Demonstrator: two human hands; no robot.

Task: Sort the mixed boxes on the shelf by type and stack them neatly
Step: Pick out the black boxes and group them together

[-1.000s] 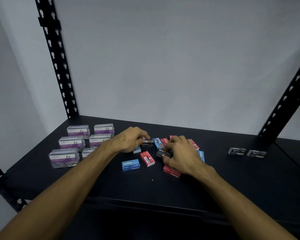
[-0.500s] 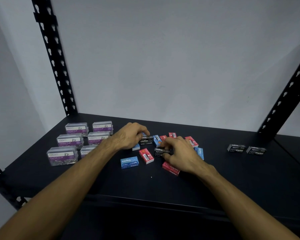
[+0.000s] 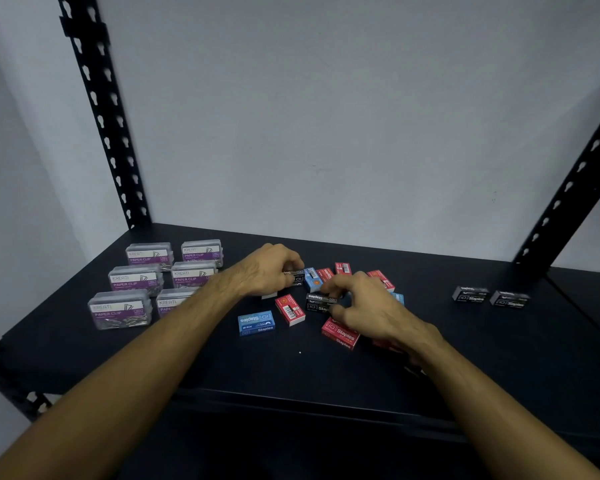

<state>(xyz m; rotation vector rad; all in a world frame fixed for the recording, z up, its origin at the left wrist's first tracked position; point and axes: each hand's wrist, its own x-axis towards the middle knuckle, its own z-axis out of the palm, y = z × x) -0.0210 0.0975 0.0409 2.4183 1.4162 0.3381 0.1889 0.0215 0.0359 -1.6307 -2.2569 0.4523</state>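
A mixed heap of small staple boxes lies mid-shelf: a blue box [image 3: 256, 322], a red box [image 3: 290, 309], another red box [image 3: 340, 333] and more behind. My left hand [image 3: 271, 270] is closed on a black staple box [image 3: 296, 277] at the back of the heap. My right hand [image 3: 368, 303] pinches a second black staple box [image 3: 319, 303] by its right end. Several clear paper clip boxes [image 3: 120, 308] with purple labels stand in rows at the left. Two black staple boxes [image 3: 470, 294] sit side by side at the right.
The black metal shelf [image 3: 291, 368] has slotted uprights at the back left [image 3: 104, 112] and right [image 3: 568, 188]. A grey wall closes the back. My forearms cross the shelf's front edge.
Both hands have stayed over the heap. The right hand's fingers have closed further around the black box, and the view has shifted slightly.
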